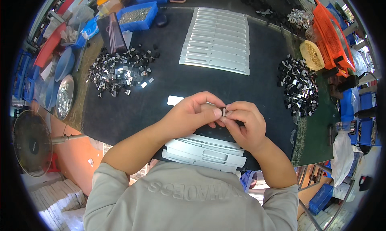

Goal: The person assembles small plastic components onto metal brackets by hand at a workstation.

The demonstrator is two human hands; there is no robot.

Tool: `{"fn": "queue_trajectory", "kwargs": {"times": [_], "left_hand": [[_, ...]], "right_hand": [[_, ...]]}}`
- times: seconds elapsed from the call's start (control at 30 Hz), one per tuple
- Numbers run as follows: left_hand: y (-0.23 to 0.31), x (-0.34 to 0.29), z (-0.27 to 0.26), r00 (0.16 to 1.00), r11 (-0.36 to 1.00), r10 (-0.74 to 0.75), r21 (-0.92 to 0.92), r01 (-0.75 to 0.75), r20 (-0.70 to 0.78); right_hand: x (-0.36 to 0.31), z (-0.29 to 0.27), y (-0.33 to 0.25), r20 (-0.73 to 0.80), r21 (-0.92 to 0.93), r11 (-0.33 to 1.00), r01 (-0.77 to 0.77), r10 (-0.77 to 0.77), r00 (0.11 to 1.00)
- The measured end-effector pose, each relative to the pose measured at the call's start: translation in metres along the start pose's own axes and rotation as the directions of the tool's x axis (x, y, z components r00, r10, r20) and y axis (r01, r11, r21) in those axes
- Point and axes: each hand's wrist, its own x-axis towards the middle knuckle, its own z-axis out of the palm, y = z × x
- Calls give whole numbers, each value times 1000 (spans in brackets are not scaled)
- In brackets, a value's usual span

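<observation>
Above the middle of the dark work mat, my left hand (195, 113) and my right hand (248, 124) meet, fingertips pinched together. Between them is a small dark-and-silver metal clip (224, 111), partly covered by the fingers. Beneath my left hand a silver metal strip (174, 100) pokes out; the rest of it is hidden. Close to my body lie several silver metal strips (189, 152), overlapping, one with an oblong recess. Farther off, many like strips (215, 42) rest side by side in a row.
Small black and silver clips are heaped at the left (118, 70) and at the right (298, 86). A blue bin (138, 17) of small parts stands at the far left, beside a propped phone (114, 32). A yellow bowl (311, 55) and orange basket (329, 36) sit far right.
</observation>
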Motion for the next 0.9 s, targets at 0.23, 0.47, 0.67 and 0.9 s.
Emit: {"fn": "queue_trajectory", "kwargs": {"times": [0.23, 0.47, 0.67, 0.9], "left_hand": [[14, -4, -10, 1000, 990, -22, 140, 20, 12], [21, 8, -26, 845, -43, 421, 938, -344, 329], [4, 9, -27, 850, -61, 446, 957, -282, 279], [7, 7, -27, 855, -138, 421, 953, -270, 304]], "right_hand": [[7, -17, 0, 33, -32, 999, 39, -38, 999], [-13, -43, 47, -229, 65, 925, -374, 379, 897], [-16, -36, 59, -193, 269, 806, -528, 582, 790], [-20, -33, 60, -147, 257, 791, -555, 600, 786]]}}
